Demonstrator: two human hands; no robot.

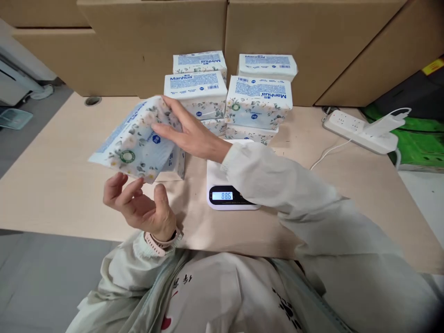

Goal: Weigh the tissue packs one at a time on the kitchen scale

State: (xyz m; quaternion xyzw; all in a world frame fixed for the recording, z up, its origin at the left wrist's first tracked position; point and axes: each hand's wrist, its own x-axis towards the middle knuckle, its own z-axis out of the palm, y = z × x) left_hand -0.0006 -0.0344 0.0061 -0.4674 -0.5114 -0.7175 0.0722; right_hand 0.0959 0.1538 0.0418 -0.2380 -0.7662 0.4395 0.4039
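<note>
A floral tissue pack [138, 138] is tilted in the air at the left of the table, gripped at its upper right by my right hand [187, 132]. My left hand [140, 203] is just below the pack, palm up, fingers apart and slightly curled, holding nothing. Beneath the raised pack, another pack [175, 169] lies on the table, partly hidden. A white scale [215, 173] sits under my right forearm, its display reading about 88.6. Behind it are stacked white and blue packs, a left stack [194, 88] and a right stack [258, 99].
Large cardboard boxes [156, 46] line the back of the wooden table [52, 185]. A white power strip [360, 132] with a plugged-in adapter and cable lies at the right, beside a green item [421, 143]. A round cable hole is at the back left.
</note>
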